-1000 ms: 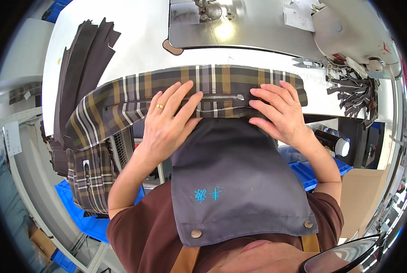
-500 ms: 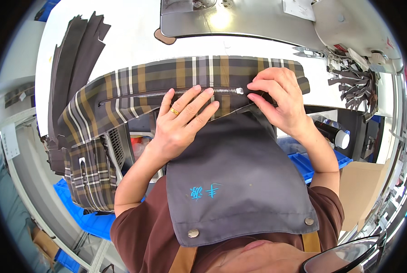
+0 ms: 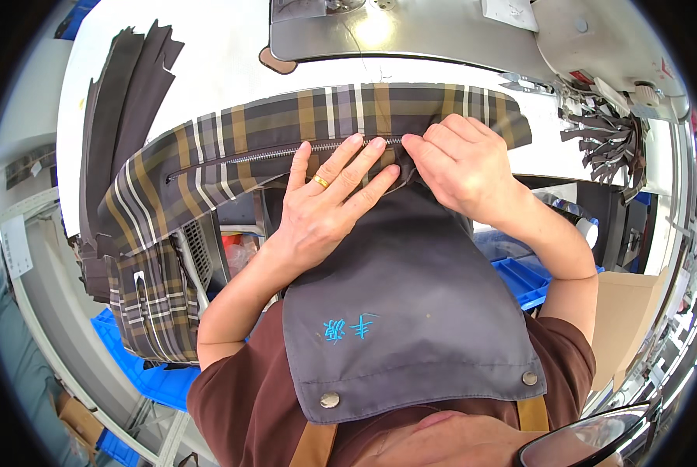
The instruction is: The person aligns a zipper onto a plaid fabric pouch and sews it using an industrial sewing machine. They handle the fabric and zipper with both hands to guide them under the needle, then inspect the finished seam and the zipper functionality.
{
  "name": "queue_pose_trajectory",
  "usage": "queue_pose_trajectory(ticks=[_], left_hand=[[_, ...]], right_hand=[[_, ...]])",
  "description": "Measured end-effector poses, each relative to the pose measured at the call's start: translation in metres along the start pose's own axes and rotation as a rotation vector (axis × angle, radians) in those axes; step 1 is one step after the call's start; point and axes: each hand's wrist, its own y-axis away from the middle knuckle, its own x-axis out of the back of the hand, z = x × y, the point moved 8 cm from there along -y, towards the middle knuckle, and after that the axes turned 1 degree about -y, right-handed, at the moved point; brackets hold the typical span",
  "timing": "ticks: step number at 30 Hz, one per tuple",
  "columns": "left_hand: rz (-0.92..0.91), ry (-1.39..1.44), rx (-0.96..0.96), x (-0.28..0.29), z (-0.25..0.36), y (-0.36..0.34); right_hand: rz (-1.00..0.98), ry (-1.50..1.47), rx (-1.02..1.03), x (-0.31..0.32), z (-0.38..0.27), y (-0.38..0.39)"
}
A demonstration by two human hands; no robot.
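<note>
A long plaid fabric piece in black, olive, brown and white curves across the white table. Set into it is a metal zipper. My left hand lies on the cloth with fingers spread, fingertips over the zipper's teeth and nothing gripped. At the zipper's right end, my right hand is closed, thumb and fingers pinched together. The slider and pull do not show, being covered by those fingers. Cloth bunches under the right hand near my dark grey apron.
A sewing machine bed sits at the far side. Dark fabric strips are stacked at left; more plaid pieces hang below them over a blue bin. Several zipper pieces are bundled at right.
My right hand has gone from loosely parted fingers beside the zipper slider to a closed grip over it. The left hand has slid slightly right, and the cloth's right end has shifted.
</note>
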Motion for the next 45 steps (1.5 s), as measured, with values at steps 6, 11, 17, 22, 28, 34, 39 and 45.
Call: queue_pose_trajectory(ticks=[6,11,17,22,28,34,39,45], left_hand=[[0.001,0.013,-0.040,-0.002,-0.001,0.002],[0.039,0.022,0.020,0.004,0.003,-0.004],[0.124,0.128,-0.006,0.004,0.003,-0.009],[0.212,0.067,-0.038,0.010,0.001,-0.004],[0.265,-0.014,-0.031,0.014,-0.010,0.012],[0.241,0.053,-0.042,0.016,-0.012,0.009],[0.271,0.083,-0.048,0.018,-0.013,0.010],[0.297,0.084,-0.056,0.019,-0.014,0.011]], right_hand=[[0.020,-0.448,-0.532,0.004,0.056,0.028],[-0.075,-0.511,-0.547,0.009,0.050,0.033],[0.050,-0.245,-0.194,0.011,0.021,0.011],[0.011,-0.185,-0.098,0.005,0.011,-0.002],[-0.087,-0.163,-0.102,-0.002,0.011,-0.009],[-0.213,-0.058,0.007,-0.016,-0.006,-0.023],[-0.423,0.094,0.092,-0.026,-0.027,-0.040],[-0.425,0.087,0.129,-0.034,-0.027,-0.049]])
